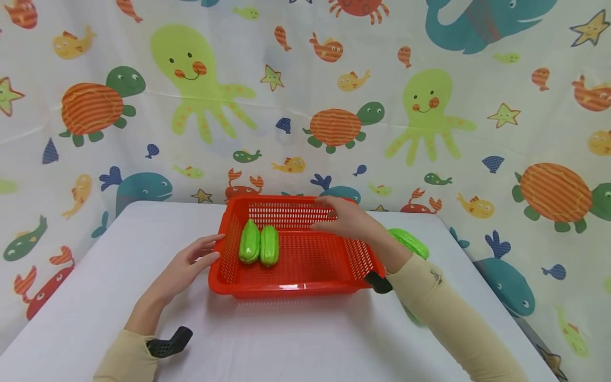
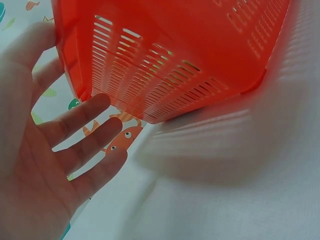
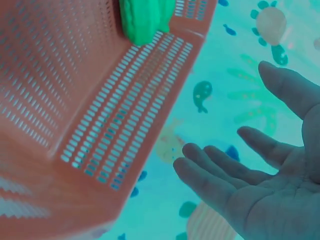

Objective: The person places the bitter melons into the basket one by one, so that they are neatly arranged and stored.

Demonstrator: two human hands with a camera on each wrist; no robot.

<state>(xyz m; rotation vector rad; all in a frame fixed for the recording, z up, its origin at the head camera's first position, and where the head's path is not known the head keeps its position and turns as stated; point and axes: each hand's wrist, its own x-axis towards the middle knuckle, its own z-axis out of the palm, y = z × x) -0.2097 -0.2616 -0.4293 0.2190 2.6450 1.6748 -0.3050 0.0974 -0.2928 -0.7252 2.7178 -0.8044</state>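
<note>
A red plastic basket point(image 1: 291, 289) with slotted walls stands on the table. Inside, at its left end, two glossy green ribbed gourd-like vegetables point(image 1: 269, 246) lie side by side. My left hand point(image 1: 183, 265) is at the basket's left rim, fingers loosely spread; the left wrist view shows the bare palm point(image 2: 45, 160) facing the basket's slotted wall. Over the right rear part of the basket is my right hand point(image 1: 350, 220), its fingers apart with nothing between them. The right wrist view shows that same hand point(image 3: 265, 185) beside the basket wall point(image 3: 135, 110).
Right of the basket, a green ribbed vegetable point(image 1: 409, 242) lies on the white table point(image 1: 286, 339), partly behind my right forearm. Another green piece point(image 1: 411, 315) shows at the sleeve's lower edge, mostly hidden. A sea-animal patterned curtain point(image 1: 296, 79) hangs behind the table.
</note>
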